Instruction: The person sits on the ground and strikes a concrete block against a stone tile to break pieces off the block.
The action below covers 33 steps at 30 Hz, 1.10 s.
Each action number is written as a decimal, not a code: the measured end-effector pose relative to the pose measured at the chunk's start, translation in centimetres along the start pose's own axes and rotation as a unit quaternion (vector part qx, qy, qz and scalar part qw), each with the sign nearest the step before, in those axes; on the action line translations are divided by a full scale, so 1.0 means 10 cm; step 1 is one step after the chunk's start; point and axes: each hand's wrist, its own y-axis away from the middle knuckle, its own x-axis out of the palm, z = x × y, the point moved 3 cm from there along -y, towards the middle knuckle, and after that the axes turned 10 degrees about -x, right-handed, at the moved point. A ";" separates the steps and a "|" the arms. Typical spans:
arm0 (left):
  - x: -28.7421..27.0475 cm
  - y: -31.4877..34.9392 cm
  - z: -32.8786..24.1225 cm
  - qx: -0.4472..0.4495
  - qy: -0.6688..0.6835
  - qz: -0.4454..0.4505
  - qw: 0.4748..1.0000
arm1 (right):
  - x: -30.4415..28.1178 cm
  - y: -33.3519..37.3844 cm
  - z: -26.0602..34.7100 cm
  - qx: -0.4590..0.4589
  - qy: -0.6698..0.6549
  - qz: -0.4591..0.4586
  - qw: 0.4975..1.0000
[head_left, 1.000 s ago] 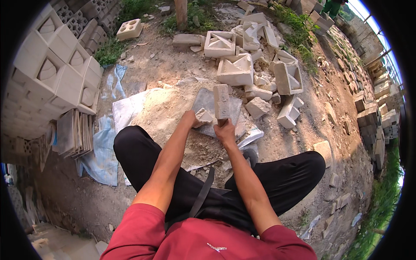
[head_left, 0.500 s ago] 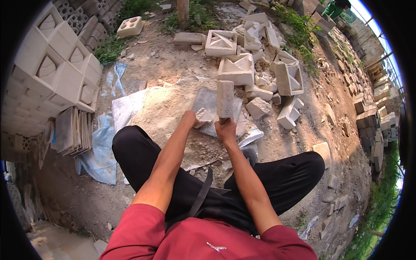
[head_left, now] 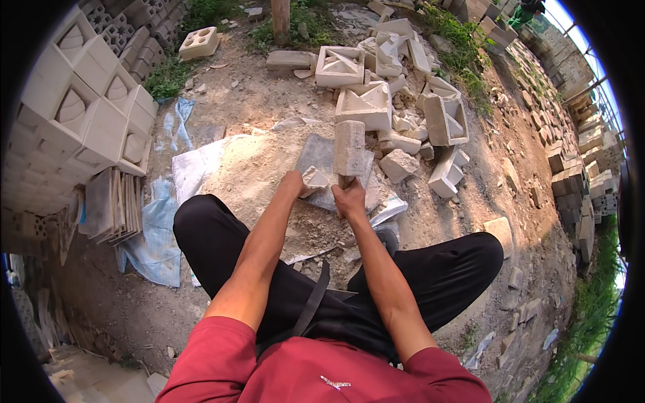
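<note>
My right hand [head_left: 349,199] is closed around the short handle of a mallet [head_left: 349,148] with a long, blocky, dust-grey head. The head is held up beyond the fist and covers part of what lies below it. My left hand [head_left: 293,183] grips a broken chunk of pale block [head_left: 314,179] by its left side, just left of the mallet; its fingertips are partly hidden. Under the chunk lies a flat grey slab [head_left: 314,153], on dusty ground with crumbled pieces around it.
Beyond the slab, broken decorative blocks [head_left: 364,106] are heaped with rubble. Stacked pale blocks [head_left: 87,121] form a wall at left, above upright thin boards [head_left: 115,205]. A blue sheet [head_left: 156,235] and a white sack [head_left: 198,165] lie on the ground. A wooden post [head_left: 280,20] stands far ahead.
The mallet head has risen slightly and looks a little larger, with more of its handle showing. My left hand and the chunk stay nearly in place. The whole view has shifted slightly.
</note>
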 end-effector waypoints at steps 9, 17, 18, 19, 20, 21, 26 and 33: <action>-0.01 -0.01 -0.05 0.020 0.011 -0.017 1.000 | 0.04 0.11 -0.44 0.108 0.168 0.193 0.961; 0.05 -0.11 0.05 -0.003 0.004 -0.001 1.000 | 0.06 0.00 0.07 0.015 0.006 -0.011 1.000; 0.04 -0.11 0.06 -0.005 0.001 0.000 1.000 | 0.09 0.04 0.03 0.035 0.050 0.016 0.998; 0.03 -0.11 0.08 0.002 0.000 -0.009 1.000 | 0.12 0.12 0.01 0.056 0.093 0.044 0.993; 0.03 -0.06 0.02 0.017 -0.003 -0.010 1.000 | 0.12 0.21 -0.16 0.084 0.141 0.067 0.984; 0.00 -0.02 -0.04 0.032 -0.005 -0.016 0.999 | 0.12 0.25 -0.30 0.099 0.215 0.114 0.965; -0.05 0.04 -0.09 0.017 -0.024 0.001 1.000 | -0.01 0.07 -0.46 0.148 0.159 0.194 0.957; 0.00 -0.01 -0.05 -0.005 -0.007 0.008 1.000 | -0.03 -0.08 0.11 0.020 -0.018 -0.003 1.000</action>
